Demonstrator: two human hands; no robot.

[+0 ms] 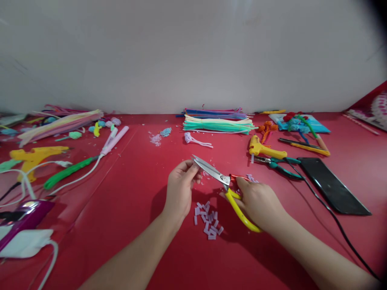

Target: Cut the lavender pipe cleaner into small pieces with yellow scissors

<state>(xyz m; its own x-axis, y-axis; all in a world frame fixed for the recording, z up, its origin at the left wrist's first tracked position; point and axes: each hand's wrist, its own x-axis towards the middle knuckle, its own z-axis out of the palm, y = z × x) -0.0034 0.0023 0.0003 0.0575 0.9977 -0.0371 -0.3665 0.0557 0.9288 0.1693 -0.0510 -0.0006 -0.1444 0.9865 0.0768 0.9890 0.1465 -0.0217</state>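
Yellow-handled scissors (pixel 211 170) are gripped in my right hand (pixel 261 201), blades pointing up and to the left and looking nearly closed. A small shiny red piece (pixel 238 177) shows beside the fingers of that hand; its kind is unclear. My left hand (pixel 183 185) is closed at the blade tip, thumb against the fingers. Whatever it pinches is too small or hidden to make out. Below the blades lie several short lilac pieces (pixel 208 219) of fuzzy stem on the red table (pixel 127 241). Beyond the hands rests a lilac pipe-cleaner bundle (pixel 193 139) with a curled end.
Bundled pipe cleaners (pixel 219 124) lie by the wall. Rightward are a yellow glue gun (pixel 266 149), pliers (pixel 284 167), a black phone (pixel 332 185) and a cable. Leftward lie another glue gun (pixel 33 157), a pink hair-straightener-like tool (pixel 113 141) and a white adapter (pixel 27 243).
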